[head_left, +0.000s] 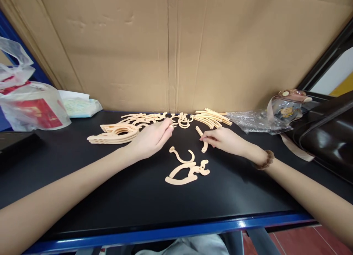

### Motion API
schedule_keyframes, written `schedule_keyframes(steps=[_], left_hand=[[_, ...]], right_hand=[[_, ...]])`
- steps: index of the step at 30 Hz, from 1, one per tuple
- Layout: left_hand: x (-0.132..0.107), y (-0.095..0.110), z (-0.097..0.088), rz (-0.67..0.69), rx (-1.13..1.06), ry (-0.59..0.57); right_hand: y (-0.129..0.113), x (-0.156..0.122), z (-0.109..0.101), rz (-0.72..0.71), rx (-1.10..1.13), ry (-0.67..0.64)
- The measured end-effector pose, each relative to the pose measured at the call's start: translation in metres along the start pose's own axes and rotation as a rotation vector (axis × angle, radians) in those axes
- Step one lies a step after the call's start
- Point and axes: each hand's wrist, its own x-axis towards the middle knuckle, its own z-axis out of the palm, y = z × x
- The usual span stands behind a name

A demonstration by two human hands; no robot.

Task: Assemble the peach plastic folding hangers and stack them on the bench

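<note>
My right hand (223, 139) pinches a beige plastic hanger arm (204, 147), a slim bar with small holes at its ends, low over the black table. My left hand (152, 138) is closed, fingertips together, with a small beige bit at their tips that I cannot make out. Between and below the hands lie a loose beige hanger hook (182, 160) and a partly folded hanger piece (180, 180) with a jointed end. Beside my left hand is a stack of folded beige hangers (110, 140), partly hidden by it.
Behind the hands lie loose hooks (183, 121), a heap of curved pieces (140, 117) and a pile of hanger arms (212, 118). A plastic bag (35, 108) and tissue pack (82, 105) stand left. Clear wrapping (250, 121) and a dark bag (328, 126) lie right; cardboard (124, 53) walls the back.
</note>
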Motion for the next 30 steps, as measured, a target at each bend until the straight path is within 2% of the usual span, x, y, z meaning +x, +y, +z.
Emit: schedule_keyframes(steps=[5, 10, 13, 18, 21, 25, 28, 30], left_hand=[[-0.001, 0.004, 0.001, 0.066, 0.074, -0.143], [-0.002, 0.002, -0.003, 0.164, 0.012, -0.257], [-0.002, -0.002, -0.003, 0.150, -0.082, -0.277], [0.000, -0.004, -0.002, 0.168, -0.039, -0.337], [0.001, -0.001, 0.002, 0.160, -0.098, -0.258], [0.004, 0.006, 0.011, 0.142, -0.202, 0.002], [0.006, 0.015, 0.016, 0.136, -0.243, 0.133], [0.005, 0.021, 0.017, 0.159, -0.243, 0.115]], right_hand=[[-0.015, -0.003, 0.005, -0.096, -0.017, 0.125], [-0.025, -0.005, 0.006, -0.226, -0.060, 0.154], [-0.023, -0.004, 0.005, -0.206, -0.083, 0.173], [-0.019, 0.000, 0.006, -0.115, 0.031, 0.227], [-0.020, 0.000, 0.006, -0.042, 0.164, 0.294], [-0.026, -0.001, 0.007, 0.149, 0.402, 0.423], [-0.034, -0.002, 0.008, 0.160, 0.654, 0.325], [-0.040, -0.002, 0.010, 0.075, 0.838, 0.202]])
